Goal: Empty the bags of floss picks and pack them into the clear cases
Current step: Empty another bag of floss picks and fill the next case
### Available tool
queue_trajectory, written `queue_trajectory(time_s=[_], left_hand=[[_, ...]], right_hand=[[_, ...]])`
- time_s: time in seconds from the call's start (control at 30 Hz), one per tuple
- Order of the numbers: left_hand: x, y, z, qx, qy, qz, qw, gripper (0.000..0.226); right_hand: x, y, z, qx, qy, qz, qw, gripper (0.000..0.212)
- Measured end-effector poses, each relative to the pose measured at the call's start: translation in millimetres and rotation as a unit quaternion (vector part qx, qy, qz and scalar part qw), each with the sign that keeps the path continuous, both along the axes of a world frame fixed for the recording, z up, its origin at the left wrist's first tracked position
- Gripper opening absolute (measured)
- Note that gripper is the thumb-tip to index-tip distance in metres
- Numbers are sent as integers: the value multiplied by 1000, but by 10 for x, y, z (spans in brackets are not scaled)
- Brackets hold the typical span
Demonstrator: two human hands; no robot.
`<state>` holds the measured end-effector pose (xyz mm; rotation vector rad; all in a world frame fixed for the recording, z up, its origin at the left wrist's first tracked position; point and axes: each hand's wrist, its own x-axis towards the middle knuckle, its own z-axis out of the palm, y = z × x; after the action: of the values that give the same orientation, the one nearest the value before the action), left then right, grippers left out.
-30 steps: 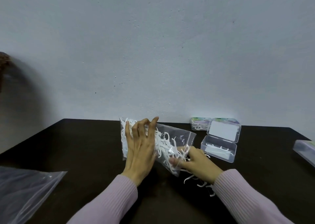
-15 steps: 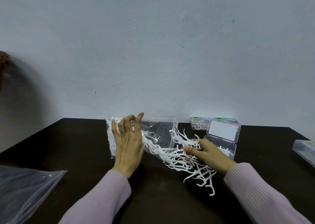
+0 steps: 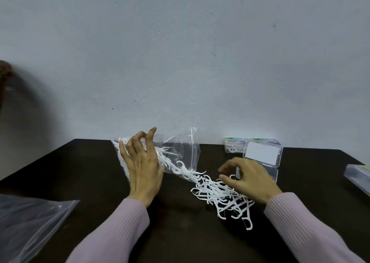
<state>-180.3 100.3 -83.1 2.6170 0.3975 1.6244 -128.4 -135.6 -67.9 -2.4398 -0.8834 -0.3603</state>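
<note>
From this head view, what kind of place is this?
Likely a makeshift packing station, not a factory line: a bare dark table against a plain wall, loose floss picks, an open clear case.

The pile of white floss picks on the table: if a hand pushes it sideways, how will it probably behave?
The pile of floss picks looks tangled, so it would probably drag along in clumps rather than roll. The thin picks seem light, and loose ones at the edge may scatter across the smooth dark table.

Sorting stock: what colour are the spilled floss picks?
White floss picks, head view.
</note>
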Motion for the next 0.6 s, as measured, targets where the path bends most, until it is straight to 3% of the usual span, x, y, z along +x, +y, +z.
queue_trajectory(time_s=[0.07, 0.17, 0.33, 0.47, 0.53, 0.6], left_hand=[[-9, -47, -2, -5, -8, -5, 1000, 87], [-15, -132, -2, -11, -16, -15, 1000, 87], [-29, -263, 9, -1, -37, -24, 999, 90], [-31, -304, 25, 16, -51, -28, 998, 90], [-35, -314, 30, 25, -55, -30, 998, 88], [-39, -315, 34, 32, -59, -32, 997, 87]], right_hand=[[-48, 59, 10, 71, 23, 48, 996, 9], [-155, 168, 28, 154, 129, 133, 971, 6], [-271, 279, -9, 150, 221, 172, 948, 22], [-300, 311, 22, 211, 337, 173, 901, 27], [-258, 307, 26, 204, 343, 167, 902, 36], [-221, 300, 11, 205, 327, 165, 908, 28]])
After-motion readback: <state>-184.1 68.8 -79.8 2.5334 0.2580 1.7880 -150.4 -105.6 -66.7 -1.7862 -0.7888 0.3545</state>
